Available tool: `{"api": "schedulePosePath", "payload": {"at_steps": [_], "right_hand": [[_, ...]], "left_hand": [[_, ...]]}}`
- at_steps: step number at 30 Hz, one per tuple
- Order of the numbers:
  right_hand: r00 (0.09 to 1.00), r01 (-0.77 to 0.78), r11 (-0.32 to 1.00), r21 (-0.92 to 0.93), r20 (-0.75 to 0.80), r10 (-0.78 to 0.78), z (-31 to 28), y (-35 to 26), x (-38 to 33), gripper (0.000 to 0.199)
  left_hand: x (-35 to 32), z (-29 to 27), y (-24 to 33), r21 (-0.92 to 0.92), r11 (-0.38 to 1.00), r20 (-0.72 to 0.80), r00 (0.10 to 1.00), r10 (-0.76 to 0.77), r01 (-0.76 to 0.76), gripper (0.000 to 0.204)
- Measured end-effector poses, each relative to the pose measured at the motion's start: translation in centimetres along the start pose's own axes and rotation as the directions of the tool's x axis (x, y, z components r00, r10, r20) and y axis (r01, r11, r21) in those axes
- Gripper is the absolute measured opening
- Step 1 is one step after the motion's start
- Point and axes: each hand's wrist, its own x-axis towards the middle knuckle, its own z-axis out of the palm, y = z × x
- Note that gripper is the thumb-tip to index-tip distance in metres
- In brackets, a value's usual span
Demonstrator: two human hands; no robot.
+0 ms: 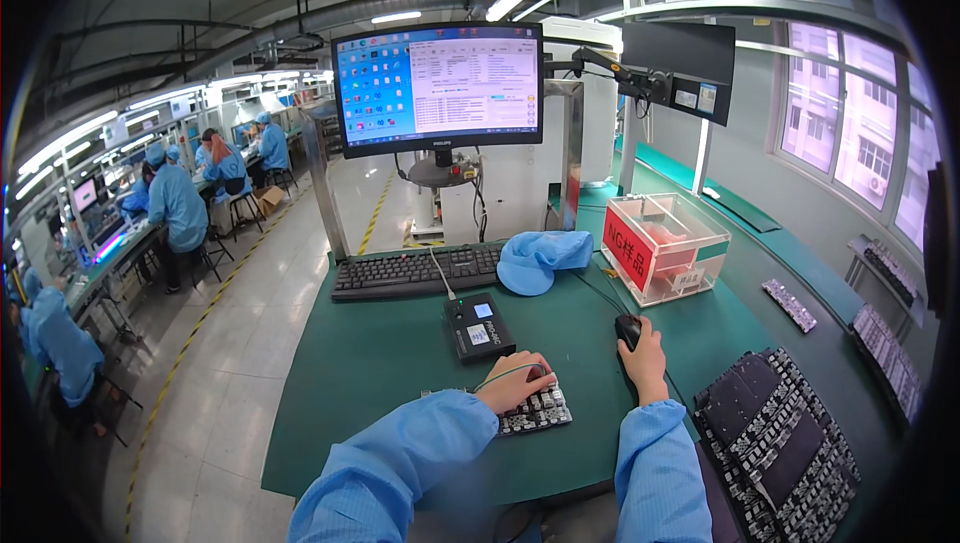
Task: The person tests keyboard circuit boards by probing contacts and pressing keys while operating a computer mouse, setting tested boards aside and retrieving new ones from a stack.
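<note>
Sleeves of blue cloth come up from the lower edge. Left hand (516, 380) lies with fingers curled down on a small circuit panel (538, 410) flat on the green mat (350, 383), a thin green wire looping over the knuckles. Right hand (645, 361) cups a black mouse (627, 329). Just beyond sits a black box (478, 325), then a keyboard (415, 270), a blue cap (542, 258) and the monitor (438, 86).
</note>
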Motion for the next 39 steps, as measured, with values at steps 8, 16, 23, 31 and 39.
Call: {"api": "schedulePosePath", "payload": {"at_steps": [8, 16, 23, 31, 39], "right_hand": [[1.0, 0.029, 1.0, 0.005, -0.002, -0.029, 0.36, 0.08, 0.34, 0.07], [1.0, 0.017, 1.0, 0.007, -0.004, -0.017, 0.21, 0.3, -0.07, 0.069], [0.999, 0.025, 1.0, 0.002, -0.021, -0.025, -0.23, 0.4, 0.17, 0.068], [1.0, 0.021, 0.999, 0.028, -0.01, -0.02, 0.24, 0.19, 0.35, 0.064], [1.0, 0.026, 1.0, 0.002, -0.001, -0.026, 0.22, 0.05, 0.21, 0.068]], "left_hand": [[0.08, -0.1, 0.07, 0.032, 0.999, 0.0, 1.0, -0.027, 0.027, 0.03], [-0.35, -0.08, 0.48, -0.004, 0.999, 0.003, 0.999, -0.037, 0.037, 0.028], [-0.07, 0.2, 0.52, 0.055, 0.998, -0.044, 0.998, 0.041, -0.039, 0.028], [0.0, 0.19, -0.15, 0.052, 0.998, -0.046, 0.998, 0.045, -0.043, 0.025], [-0.3, 0.32, -0.38, 0.002, 1.0, -0.03, 0.999, 0.016, -0.016, 0.028]]}}
